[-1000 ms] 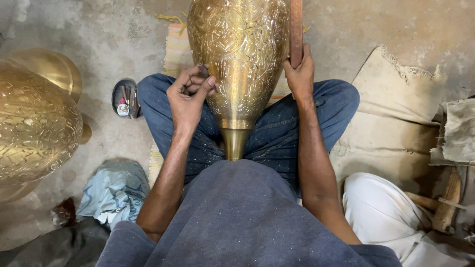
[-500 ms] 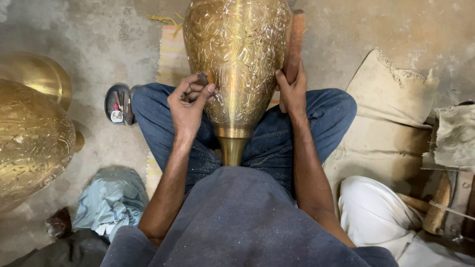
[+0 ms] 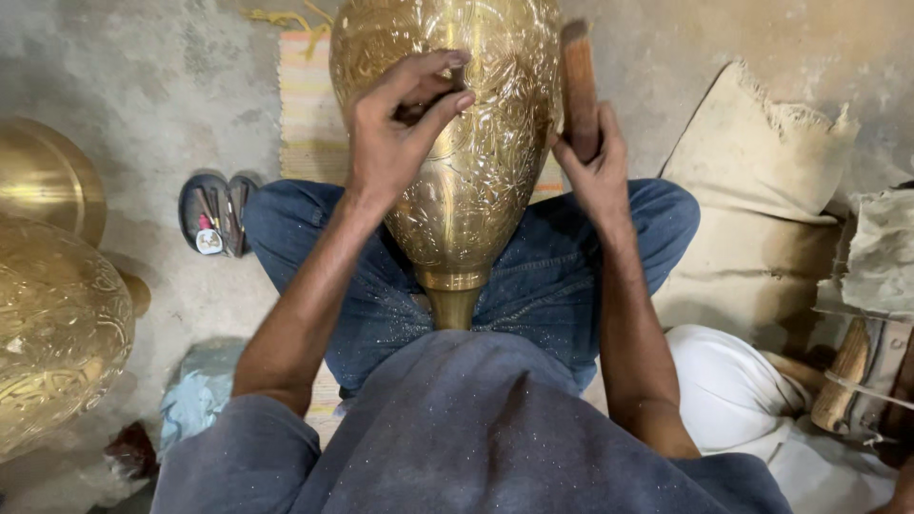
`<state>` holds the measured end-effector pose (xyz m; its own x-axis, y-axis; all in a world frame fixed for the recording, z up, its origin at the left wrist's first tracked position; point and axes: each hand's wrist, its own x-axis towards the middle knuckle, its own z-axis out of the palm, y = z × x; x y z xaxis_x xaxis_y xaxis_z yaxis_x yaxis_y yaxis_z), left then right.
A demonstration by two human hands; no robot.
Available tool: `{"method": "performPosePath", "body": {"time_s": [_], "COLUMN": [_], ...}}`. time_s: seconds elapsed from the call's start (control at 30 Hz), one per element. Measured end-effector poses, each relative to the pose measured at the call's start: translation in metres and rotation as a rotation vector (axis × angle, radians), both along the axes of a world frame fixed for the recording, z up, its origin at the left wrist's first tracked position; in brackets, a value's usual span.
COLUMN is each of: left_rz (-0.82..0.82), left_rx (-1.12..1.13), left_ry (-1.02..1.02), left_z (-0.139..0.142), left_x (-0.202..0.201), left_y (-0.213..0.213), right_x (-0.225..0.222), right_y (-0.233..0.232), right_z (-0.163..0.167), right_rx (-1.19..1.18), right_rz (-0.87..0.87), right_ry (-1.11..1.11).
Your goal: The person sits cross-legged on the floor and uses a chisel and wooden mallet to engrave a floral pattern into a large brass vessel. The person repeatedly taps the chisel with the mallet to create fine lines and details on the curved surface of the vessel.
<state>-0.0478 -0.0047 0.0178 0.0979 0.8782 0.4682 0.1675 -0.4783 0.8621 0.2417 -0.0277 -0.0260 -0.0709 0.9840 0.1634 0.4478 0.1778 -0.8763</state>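
A small dark dish (image 3: 217, 211) sits on the concrete floor (image 3: 143, 114) just beside the person's left knee, holding a few thin tools and a small round tag.

The engraved brass vase (image 3: 457, 152) lies tilted in the person's lap, resting between the jeans-clad legs over a striped mat (image 3: 307, 105), its narrow neck pointing toward the body and its wide belly away. Its golden surface is covered all over with fine chased scrolls and shines brightly; metal dust speckles the jeans and shirt below it.

The left hand (image 3: 400, 128) rests against the vase's upper belly, its grip pinched together on a small dark tool (image 3: 419, 107). The right hand (image 3: 595, 167) has its grip clamped round a wooden stick (image 3: 579, 86), held upright just beside the vase's right flank.

Two more brass vessels (image 3: 52, 314) stand at the floor's left edge, and a burlap cushion (image 3: 762, 209) lies to the right.
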Motion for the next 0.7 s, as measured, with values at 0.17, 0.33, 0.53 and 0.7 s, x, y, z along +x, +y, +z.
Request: {"method": "performPosePath", "body": {"time_s": [0.17,0.33,0.53,0.7], "left_rz": [-0.066,-0.065,-0.067,-0.031], "left_rx": [0.123,-0.077,0.166,0.14], "left_ry": [0.151,0.076,0.139,0.137], "left_z": [-0.004,-0.008,-0.007,-0.007], "left_x": [-0.003,-0.003,-0.002,0.0], "left_y": [0.016,0.022,0.018,0.016], "right_x": [0.002,-0.007,-0.01,0.0], "right_y": [0.023,0.035,0.041,0.046], "right_z": [0.038,0.085,0.112,0.115], "right_rx": [0.041,0.309,0.617,0.63], "right_rz": [0.1,0.203,0.081,0.06], "right_ry": [-0.088,-0.435,-0.761,-0.823]}}
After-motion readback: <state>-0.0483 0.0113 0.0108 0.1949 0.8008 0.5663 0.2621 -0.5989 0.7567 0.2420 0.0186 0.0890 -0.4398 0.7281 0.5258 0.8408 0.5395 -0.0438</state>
